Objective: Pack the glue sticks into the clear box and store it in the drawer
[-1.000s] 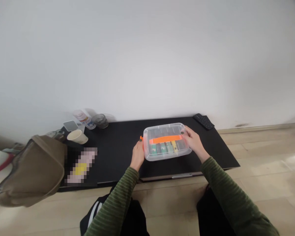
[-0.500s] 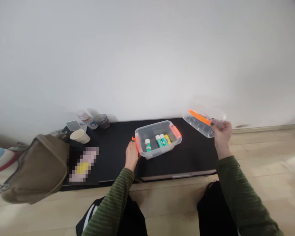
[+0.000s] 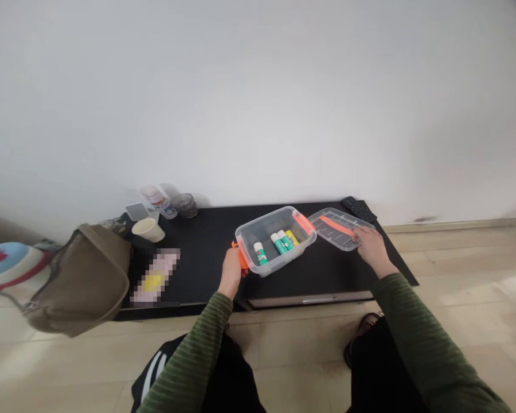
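Note:
A clear plastic box [image 3: 279, 265] with orange latches stands without its lid on the black table. Inside lie several glue sticks: one green and white glue stick [image 3: 260, 253] on the left, two more side by side, and a yellow one [image 3: 292, 237]. My left hand [image 3: 231, 271] is closed on the orange latch [image 3: 241, 257] at the box's left end. To the right of the box, the clear lid [image 3: 339, 221] with an orange handle [image 3: 336, 225] lies low over the tabletop. My right hand [image 3: 372, 248] is closed on its right edge, fingertips partly hidden.
Left on the black table [image 3: 206, 241] are a paper cup [image 3: 148, 230], a dark glass [image 3: 184, 205], a white bottle [image 3: 160, 201] and a blurred pink item [image 3: 157, 278]. A brown bag [image 3: 86, 281] stands at the left end. A black remote [image 3: 359, 209] lies by the wall.
My right hand has lowered the lid from a raised, tilted position to nearly flat beside the box. The remote behind it now shows. My left hand stays on the box.

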A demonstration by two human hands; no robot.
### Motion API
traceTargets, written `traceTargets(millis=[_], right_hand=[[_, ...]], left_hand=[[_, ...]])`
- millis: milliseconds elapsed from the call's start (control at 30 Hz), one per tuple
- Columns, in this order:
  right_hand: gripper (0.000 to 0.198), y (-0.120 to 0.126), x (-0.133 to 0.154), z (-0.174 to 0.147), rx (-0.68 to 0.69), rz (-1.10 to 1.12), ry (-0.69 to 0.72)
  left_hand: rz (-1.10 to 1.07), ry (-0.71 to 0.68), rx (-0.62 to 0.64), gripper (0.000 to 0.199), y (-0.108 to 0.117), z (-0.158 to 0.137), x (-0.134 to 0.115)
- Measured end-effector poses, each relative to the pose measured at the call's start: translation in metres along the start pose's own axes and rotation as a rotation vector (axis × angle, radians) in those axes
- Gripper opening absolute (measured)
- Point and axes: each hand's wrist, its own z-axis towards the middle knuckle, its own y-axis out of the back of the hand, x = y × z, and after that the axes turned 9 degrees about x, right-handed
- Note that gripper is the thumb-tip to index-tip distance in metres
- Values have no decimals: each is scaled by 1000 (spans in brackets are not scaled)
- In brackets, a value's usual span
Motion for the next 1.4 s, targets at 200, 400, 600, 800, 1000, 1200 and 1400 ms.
traceTargets(millis=[200, 400, 600, 800, 1000, 1200, 1400], right_hand=[[40, 7, 16, 3, -38, 124, -101], [32, 34, 109, 3, -320, 461, 134], [25, 24, 182, 12, 307, 313, 140], [55, -6, 195, 19, 568, 105, -76], [65, -19, 208, 19, 606, 174, -95], [67, -16, 214, 25, 600, 238, -110], [51, 22, 205, 14, 250, 400, 98]], left_hand=[[-126, -4, 5, 34, -2, -8, 1], [-68, -138, 46, 38, -7, -26, -10], [198, -363, 68, 28, -19, -50, -14], [326, -449, 130, 13, -31, -72, -17], [331, -456, 129, 10, -33, -73, -14], [377, -414, 46, 12, -22, -59, -9], [180, -271, -92, 27, -4, -28, -4]])
